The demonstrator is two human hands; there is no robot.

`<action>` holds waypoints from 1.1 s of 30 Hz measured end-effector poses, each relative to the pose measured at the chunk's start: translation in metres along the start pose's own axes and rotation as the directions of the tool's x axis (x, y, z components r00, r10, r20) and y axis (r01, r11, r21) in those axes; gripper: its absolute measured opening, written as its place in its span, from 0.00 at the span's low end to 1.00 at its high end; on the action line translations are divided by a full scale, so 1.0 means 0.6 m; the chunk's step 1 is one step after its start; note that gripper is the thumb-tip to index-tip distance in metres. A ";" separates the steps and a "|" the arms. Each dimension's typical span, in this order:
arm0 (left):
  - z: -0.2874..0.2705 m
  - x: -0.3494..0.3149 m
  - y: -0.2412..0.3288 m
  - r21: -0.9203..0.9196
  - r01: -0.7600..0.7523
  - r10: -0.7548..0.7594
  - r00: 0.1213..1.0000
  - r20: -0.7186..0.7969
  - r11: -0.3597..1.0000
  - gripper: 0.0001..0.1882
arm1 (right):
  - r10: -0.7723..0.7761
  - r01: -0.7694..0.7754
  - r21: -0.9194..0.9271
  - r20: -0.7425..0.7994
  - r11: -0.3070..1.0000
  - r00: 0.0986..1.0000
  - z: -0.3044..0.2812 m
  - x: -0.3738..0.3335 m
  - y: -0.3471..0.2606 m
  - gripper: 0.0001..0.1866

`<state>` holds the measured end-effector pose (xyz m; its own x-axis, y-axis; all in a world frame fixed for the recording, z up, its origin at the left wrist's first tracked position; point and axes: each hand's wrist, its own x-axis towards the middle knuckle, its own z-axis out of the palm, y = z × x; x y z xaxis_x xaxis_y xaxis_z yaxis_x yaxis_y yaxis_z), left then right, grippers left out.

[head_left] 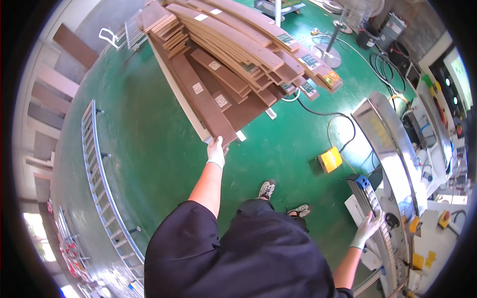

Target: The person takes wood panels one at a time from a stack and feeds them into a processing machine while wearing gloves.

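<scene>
My left hand (216, 152), in a white glove, grips the near end of a long brown board (198, 92) with a white label on it. The board lies on a stack of similar brown boards (238, 42), some with printed labels at their ends. Off to the right, my right hand (367, 230), also gloved, rests on a long ribbed metal rail (382, 248) on the side of a machine. Its fingers look spread and nothing shows in them.
A yellow foot pedal (330, 160) with a cable sits on the green floor (149, 134). At left lies a metal roller conveyor frame (99, 184). The machine (392, 144) has a curved metal cover. A round-based stand (328, 55) and a hose (387, 69) are behind.
</scene>
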<state>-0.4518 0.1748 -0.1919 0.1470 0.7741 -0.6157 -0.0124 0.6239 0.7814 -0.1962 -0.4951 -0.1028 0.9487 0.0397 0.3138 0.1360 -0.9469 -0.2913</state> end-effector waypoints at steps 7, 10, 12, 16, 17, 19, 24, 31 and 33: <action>-0.014 -0.161 -0.048 0.061 0.282 -0.278 0.845 0.457 0.957 0.16 | -0.289 -0.103 0.483 0.667 0.870 0.687 0.062 -0.080 -0.364 0.20; 0.026 -0.248 -0.084 0.129 0.509 -0.470 0.629 0.619 0.851 0.25 | -0.366 -0.658 0.471 0.880 0.587 0.303 0.114 -0.127 -0.441 0.33; 0.060 -0.295 -0.093 0.271 0.595 -0.585 0.430 0.688 0.756 0.34 | -0.382 -0.798 0.420 0.887 0.433 0.260 0.090 -0.136 -0.500 0.30; 0.094 -0.313 -0.114 0.329 0.554 -0.614 0.470 0.634 0.765 0.33 | -0.326 -0.855 0.358 0.914 0.376 0.240 0.101 -0.129 -0.473 0.20; 0.102 -0.305 -0.119 0.290 0.537 -0.585 0.532 0.612 0.792 0.30 | -0.265 -0.856 0.323 0.937 0.405 0.228 0.093 -0.126 -0.452 0.17; 0.118 -0.254 -0.101 -0.147 0.598 -0.421 0.697 0.580 0.788 0.28 | -0.221 -0.899 0.249 0.959 0.362 0.176 0.073 -0.117 -0.392 0.17; 0.145 -0.087 -0.029 -0.484 0.363 -0.192 0.910 0.367 0.796 0.29 | -0.179 -0.636 0.435 0.887 0.637 0.426 0.019 -0.139 -0.192 0.16; 0.324 -0.311 -0.076 -0.234 0.453 -0.187 0.708 0.681 0.861 0.35 | 0.169 -0.554 0.233 0.798 0.799 0.579 -0.120 -0.191 -0.042 0.14; 0.370 -0.382 -0.113 -0.096 0.510 -0.237 0.547 0.803 0.855 0.29 | 0.182 -0.485 0.197 0.757 0.852 0.627 -0.148 -0.212 0.021 0.15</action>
<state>-0.2648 -0.0691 -0.0812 0.8775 0.1897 -0.4405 -0.0301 0.9384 0.3441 -0.3404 -0.5405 -0.0659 0.8362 0.0940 -0.5403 -0.2882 -0.7629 -0.5788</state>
